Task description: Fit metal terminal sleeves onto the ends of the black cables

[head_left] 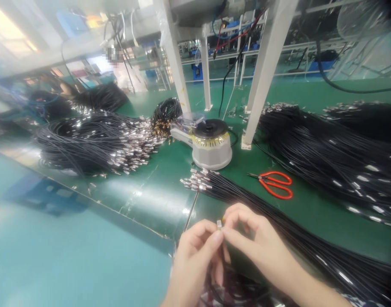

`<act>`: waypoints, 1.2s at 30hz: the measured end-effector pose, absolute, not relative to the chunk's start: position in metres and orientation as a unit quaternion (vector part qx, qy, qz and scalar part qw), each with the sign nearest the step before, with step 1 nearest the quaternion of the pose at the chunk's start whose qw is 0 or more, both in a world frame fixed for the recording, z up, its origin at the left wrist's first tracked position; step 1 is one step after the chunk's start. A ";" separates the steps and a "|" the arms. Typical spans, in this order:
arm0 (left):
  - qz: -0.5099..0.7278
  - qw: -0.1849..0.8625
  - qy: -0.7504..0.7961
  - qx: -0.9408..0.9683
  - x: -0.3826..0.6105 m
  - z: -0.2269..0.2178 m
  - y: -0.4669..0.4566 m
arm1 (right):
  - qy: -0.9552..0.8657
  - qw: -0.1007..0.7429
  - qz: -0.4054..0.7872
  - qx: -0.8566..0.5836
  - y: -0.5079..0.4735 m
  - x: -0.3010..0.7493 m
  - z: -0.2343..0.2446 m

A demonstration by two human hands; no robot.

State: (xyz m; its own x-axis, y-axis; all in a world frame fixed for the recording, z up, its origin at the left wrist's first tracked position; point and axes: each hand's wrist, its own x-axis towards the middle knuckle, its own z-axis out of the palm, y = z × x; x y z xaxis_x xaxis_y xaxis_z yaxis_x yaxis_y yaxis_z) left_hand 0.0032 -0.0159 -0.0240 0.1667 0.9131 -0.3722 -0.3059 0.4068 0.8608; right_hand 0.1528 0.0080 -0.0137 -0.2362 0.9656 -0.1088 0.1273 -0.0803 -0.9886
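Note:
My left hand (198, 251) is closed around the end of a black cable, and its small silver connector (218, 224) sticks up between thumb and forefinger. The thumb and forefinger of my right hand (249, 232) are pinched together right beside that connector. A tiny yellowish bit shows at the right fingertips, too small to make out fully. Below the hands hang more black cables (236, 285), partly hidden by them. A bundle of black cables (246, 196) with silver ends lies on the green table just beyond my right hand.
A white round tape dispenser (212, 153) with a black top stands ahead. Red-handled scissors (275, 184) lie to the right. Large cable coils (76, 140) rest at left, and a big cable pile (329, 153) at right. White shelf posts (262, 81) rise from the table (140, 192).

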 end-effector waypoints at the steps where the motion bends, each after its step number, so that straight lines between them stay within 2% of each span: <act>1: 0.444 0.693 0.472 0.317 0.003 -0.022 -0.016 | -0.565 0.379 0.550 -0.484 0.007 0.154 -0.013; 6: 0.456 0.682 0.483 0.306 0.003 -0.016 -0.018 | -0.565 0.371 0.555 -0.485 0.005 0.157 -0.012; 11: 0.466 0.673 0.486 0.306 0.002 -0.016 -0.018 | -0.542 0.403 0.543 -0.499 0.006 0.155 -0.017; 18: 0.464 0.668 0.490 0.313 0.003 -0.018 -0.019 | -0.542 0.391 0.577 -0.471 0.008 0.152 -0.011; 36: 0.464 0.728 0.456 0.216 0.001 -0.023 -0.017 | -0.524 0.437 0.574 -0.453 0.006 0.144 -0.014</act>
